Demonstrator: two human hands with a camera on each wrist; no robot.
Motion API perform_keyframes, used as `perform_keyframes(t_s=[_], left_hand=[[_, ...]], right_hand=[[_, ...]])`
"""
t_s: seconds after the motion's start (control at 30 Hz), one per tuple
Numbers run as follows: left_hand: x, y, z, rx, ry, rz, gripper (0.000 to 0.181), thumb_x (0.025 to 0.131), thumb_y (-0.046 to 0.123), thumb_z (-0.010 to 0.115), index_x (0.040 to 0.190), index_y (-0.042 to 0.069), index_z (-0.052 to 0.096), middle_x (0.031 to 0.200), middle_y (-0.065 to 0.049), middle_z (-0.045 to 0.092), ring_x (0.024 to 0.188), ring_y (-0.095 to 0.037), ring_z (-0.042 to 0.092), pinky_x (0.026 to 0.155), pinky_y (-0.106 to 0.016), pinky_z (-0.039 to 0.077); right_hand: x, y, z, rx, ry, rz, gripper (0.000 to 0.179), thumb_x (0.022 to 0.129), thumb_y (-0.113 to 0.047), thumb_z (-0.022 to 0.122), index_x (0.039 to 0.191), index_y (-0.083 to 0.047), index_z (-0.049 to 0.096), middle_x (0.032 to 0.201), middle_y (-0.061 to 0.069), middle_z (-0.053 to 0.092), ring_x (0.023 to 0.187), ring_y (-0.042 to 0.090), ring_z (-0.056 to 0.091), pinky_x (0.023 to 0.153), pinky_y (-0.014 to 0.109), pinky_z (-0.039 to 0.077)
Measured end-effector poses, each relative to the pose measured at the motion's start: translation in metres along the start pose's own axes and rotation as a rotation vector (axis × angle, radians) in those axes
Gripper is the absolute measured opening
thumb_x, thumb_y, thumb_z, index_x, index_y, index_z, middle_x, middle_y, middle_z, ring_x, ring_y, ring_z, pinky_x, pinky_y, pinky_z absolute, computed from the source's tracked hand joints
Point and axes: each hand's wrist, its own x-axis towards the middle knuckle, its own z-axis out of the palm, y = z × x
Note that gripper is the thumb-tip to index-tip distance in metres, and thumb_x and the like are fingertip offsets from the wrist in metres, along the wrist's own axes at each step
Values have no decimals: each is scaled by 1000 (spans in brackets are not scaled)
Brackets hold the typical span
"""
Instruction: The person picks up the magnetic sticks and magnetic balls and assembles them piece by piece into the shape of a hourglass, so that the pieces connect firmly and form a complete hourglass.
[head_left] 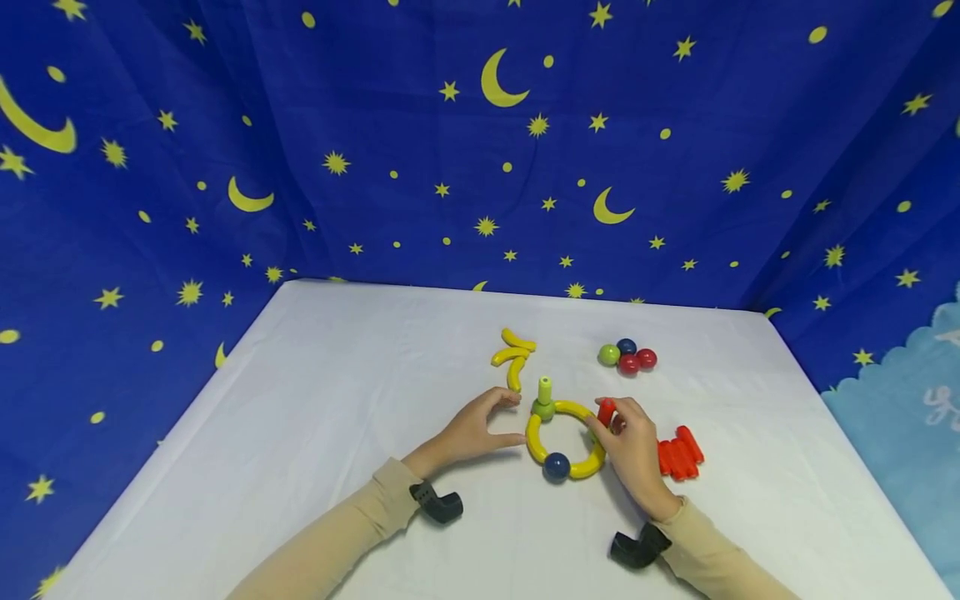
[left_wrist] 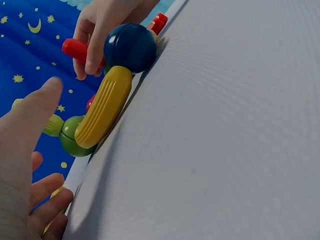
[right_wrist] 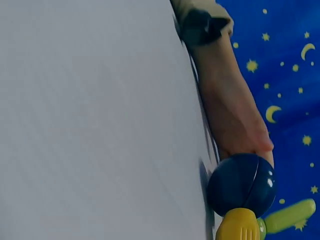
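Note:
A ring of curved yellow pieces (head_left: 534, 439) lies on the table, joined at a dark blue ball (head_left: 557, 467) in front and a green ball (head_left: 543, 410) at the back left. From the green ball a light green rod (head_left: 545, 389) stands upright. At the ring's right side my right hand (head_left: 632, 450) pinches a red rod (head_left: 606, 411) between thumb and fingers, and a bit of green shows behind those fingers in the left wrist view. My left hand (head_left: 474, 429) is beside the ring's left side, thumb and fingers spread with nothing between them.
Several loose red rods (head_left: 678, 456) lie right of my right hand. Behind the ring are loose curved yellow pieces (head_left: 510, 356) and, farther right, a cluster of balls: green (head_left: 609, 355), dark blue (head_left: 627, 345) and red (head_left: 629, 365). A starry blue curtain (head_left: 420, 150) borders the white table (head_left: 360, 358).

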Motion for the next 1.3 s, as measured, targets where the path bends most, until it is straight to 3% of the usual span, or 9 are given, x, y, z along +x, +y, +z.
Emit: perform_keyframes(t_s=[0.13, 0.33, 0.43, 0.63, 0.83, 1.03, 1.17, 1.3], left_hand=[[1, 3, -1, -54, -14, -26, 70, 85, 33, 71, 143, 11, 39, 144, -6, 47, 131, -23, 48, 112, -42, 35], [2, -1, -1, -90, 1, -12, 64, 91, 27, 65, 145, 9, 36, 142, -9, 49, 124, -23, 54, 110, -40, 37], [3, -3, 0, -114, 46, -1, 50, 92, 24, 62, 137, 8, 46, 130, -9, 57, 109, -19, 60, 101, -35, 45], [2, -4, 0, -123, 104, 76, 15, 88, 20, 68, 97, 9, 70, 101, -5, 60, 86, -9, 56, 76, -21, 50], [0, -5, 0, -122, 93, 109, 13, 85, 21, 72, 94, 11, 73, 96, -1, 59, 80, -6, 50, 71, -19, 46], [0, -5, 0, -123, 80, 105, 13, 85, 23, 72, 93, 12, 72, 96, -1, 59, 79, -7, 51, 70, -19, 46], [1, -6, 1, -136, 74, 104, 12, 85, 23, 72, 92, 13, 72, 96, 0, 59, 81, -7, 52, 72, -20, 47], [0, -8, 1, -132, 69, 107, 11, 84, 23, 72, 90, 14, 72, 96, 1, 58, 81, -7, 52, 73, -20, 48]], right_hand=[[11, 3, 5, 37, 2, 26, 24, 78, -8, 77, 98, 1, 68, 86, 7, 62, 76, 15, 55, 66, 16, 48], [27, -1, 21, 134, -25, 35, 21, 78, -5, 76, 96, 2, 68, 89, 11, 65, 81, 13, 55, 70, 14, 48], [34, -7, 30, 188, -52, 35, 21, 79, -4, 75, 97, 2, 68, 91, 12, 66, 82, 13, 55, 71, 16, 49], [43, -15, 47, 246, -80, 47, 19, 84, -10, 71, 99, 1, 67, 94, 13, 68, 84, 11, 56, 73, 17, 48], [49, -16, 55, 294, -79, 72, 19, 86, -12, 69, 99, 1, 68, 91, 15, 68, 79, 7, 55, 71, 16, 46], [48, -18, 45, 294, -167, 105, 26, 87, -12, 68, 110, 0, 64, 103, 16, 67, 91, 17, 58, 79, 19, 48], [41, -16, 28, 248, -184, 15, 32, 87, -13, 68, 117, -2, 61, 109, 15, 65, 101, 24, 57, 84, 27, 48], [32, -3, 9, 162, -89, -121, 29, 85, -6, 69, 112, 0, 62, 106, 15, 65, 98, 22, 57, 80, 26, 46]])
